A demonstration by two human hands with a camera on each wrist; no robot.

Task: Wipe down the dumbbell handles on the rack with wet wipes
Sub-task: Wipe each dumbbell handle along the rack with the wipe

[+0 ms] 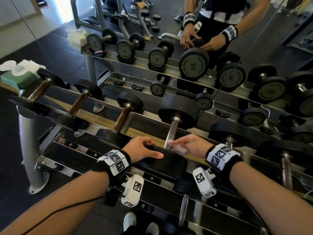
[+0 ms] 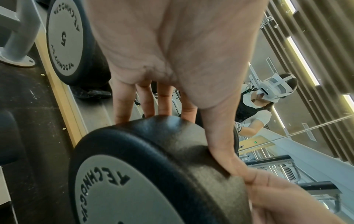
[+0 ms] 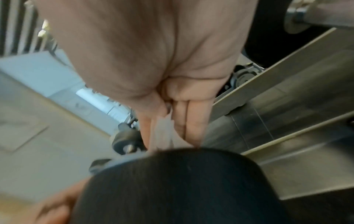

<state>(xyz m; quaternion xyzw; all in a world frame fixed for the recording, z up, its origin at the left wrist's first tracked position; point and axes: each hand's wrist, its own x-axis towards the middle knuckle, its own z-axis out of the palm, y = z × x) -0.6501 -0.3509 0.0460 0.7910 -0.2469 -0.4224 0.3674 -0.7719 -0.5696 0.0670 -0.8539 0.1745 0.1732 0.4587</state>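
Note:
A black dumbbell lies across the top rail of the rack (image 1: 101,128), its steel handle (image 1: 171,133) running away from me to the far head (image 1: 179,111). My left hand (image 1: 155,149) grips the near head (image 1: 169,162), fingers curled over its top edge and thumb along the rim. The left wrist view shows that hand (image 2: 182,136) on the near head (image 2: 145,181). My right hand (image 1: 176,145) pinches a white wet wipe (image 1: 178,148) at the near end of the handle. In the right wrist view the wet wipe (image 3: 161,136) sits between thumb and fingers (image 3: 191,128), above the near head (image 3: 182,189).
A green pack of wipes (image 1: 22,73) sits at the rack's far left. Dumbbells with brown handles (image 1: 122,118) (image 1: 77,103) lie to the left, and another dumbbell (image 1: 228,134) to the right. More dumbbells rest on the lower tier (image 1: 183,211). A mirror (image 1: 193,65) stands behind.

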